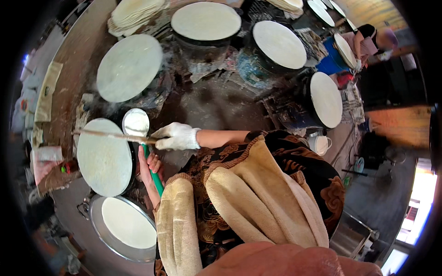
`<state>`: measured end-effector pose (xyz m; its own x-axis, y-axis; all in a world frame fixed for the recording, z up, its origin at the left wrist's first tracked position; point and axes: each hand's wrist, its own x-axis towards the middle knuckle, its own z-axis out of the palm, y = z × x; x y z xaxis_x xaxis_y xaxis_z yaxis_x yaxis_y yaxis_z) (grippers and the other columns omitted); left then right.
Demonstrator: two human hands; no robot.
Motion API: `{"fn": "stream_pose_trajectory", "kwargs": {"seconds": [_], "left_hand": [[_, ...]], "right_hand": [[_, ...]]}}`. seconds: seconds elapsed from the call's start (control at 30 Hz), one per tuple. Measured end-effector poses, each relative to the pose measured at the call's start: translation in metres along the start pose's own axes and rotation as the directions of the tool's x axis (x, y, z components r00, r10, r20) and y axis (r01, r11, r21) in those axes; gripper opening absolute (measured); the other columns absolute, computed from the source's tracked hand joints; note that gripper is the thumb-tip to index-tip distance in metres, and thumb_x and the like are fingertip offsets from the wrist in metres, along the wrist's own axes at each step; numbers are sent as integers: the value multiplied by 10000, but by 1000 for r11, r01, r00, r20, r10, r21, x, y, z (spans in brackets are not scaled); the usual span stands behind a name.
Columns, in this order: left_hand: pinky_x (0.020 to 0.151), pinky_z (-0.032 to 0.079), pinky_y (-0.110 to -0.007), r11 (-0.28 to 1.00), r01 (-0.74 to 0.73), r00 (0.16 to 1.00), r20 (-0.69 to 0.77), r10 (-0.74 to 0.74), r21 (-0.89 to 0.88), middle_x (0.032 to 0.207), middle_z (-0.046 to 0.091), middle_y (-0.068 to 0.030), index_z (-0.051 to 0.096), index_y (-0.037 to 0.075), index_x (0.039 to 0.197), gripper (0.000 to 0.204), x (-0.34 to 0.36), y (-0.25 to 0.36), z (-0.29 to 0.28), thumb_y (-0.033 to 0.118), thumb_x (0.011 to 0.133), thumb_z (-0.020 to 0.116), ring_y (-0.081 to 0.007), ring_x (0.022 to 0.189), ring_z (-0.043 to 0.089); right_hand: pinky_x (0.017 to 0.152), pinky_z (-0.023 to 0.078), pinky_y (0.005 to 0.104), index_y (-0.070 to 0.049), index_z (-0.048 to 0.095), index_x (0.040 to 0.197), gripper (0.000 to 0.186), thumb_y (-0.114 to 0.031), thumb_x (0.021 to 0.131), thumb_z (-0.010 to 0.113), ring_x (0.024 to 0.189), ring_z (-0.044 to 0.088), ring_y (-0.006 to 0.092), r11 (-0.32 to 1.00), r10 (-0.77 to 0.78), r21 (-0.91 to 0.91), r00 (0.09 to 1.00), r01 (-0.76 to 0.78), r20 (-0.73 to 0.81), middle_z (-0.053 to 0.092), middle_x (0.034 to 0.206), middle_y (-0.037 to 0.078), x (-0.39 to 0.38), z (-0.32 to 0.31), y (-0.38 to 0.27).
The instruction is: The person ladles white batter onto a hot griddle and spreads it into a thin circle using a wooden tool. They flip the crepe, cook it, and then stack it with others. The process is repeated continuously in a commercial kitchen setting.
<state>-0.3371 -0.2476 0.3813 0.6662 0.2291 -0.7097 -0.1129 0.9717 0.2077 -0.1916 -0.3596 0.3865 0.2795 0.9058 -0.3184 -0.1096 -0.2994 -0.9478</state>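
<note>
My bare left hand [152,165] grips the green handle [158,182] of a ladle whose round head [136,120] has white liquid in it. My right hand [175,137], in a white glove, is closed on a long wooden stick [102,133], which extends leftward over a round griddle with a pale flat sheet [103,163] on it. Below that griddle, at the lower left, is a metal basin [96,221] of white batter.
More round griddles topped with white sheets [129,66] stand on drums in an arc ahead and right. Stacked sheets [131,14] lie at the back left. A co-worker [368,41] bends over a blue drum at the upper right. A white pitcher [318,145] sits at my right.
</note>
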Motion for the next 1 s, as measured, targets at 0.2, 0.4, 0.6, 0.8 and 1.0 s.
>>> {"fn": "stream_pose_trajectory", "kwargs": {"seconds": [0.2,0.4,0.6,0.8,1.0], "left_hand": [[284,288,-168,926,-88,996,58,71,366,499,396,74,486,136,791,153,41,-53,10,147,885,606,-25,345,357],[265,216,-194,903,-4,1000,7,1,430,413,409,103,413,213,565,368,47,-108,69,236,881,599,-28,278,363],[256,271,-162,957,-79,997,27,74,281,443,420,85,460,149,683,242,58,-162,97,155,874,609,-30,281,357],[262,274,-184,975,-74,982,-156,108,208,422,416,83,447,163,651,276,64,-205,83,164,883,597,-43,275,367],[294,269,-193,976,-56,979,-180,95,211,397,400,79,397,193,563,376,87,-230,30,227,891,579,-54,274,347]], "right_hand": [[489,452,247,-63,644,1097,341,-306,860,617,608,592,117,969,-237,58,970,240,-55,667,827,56,-42,-26,55],[427,425,229,-91,704,976,302,-345,883,571,530,550,74,931,355,194,886,-308,-298,675,764,29,-100,-163,137],[568,459,392,-14,653,961,282,-258,822,621,688,571,196,707,698,641,447,-300,-560,631,835,77,-209,-268,330],[546,506,366,9,644,915,233,-214,850,662,684,591,216,561,808,783,-30,-268,-588,613,928,113,-224,-391,463],[653,551,385,-60,560,999,190,-234,958,493,701,590,237,358,900,898,161,257,-405,599,863,101,-120,-458,469]]}}
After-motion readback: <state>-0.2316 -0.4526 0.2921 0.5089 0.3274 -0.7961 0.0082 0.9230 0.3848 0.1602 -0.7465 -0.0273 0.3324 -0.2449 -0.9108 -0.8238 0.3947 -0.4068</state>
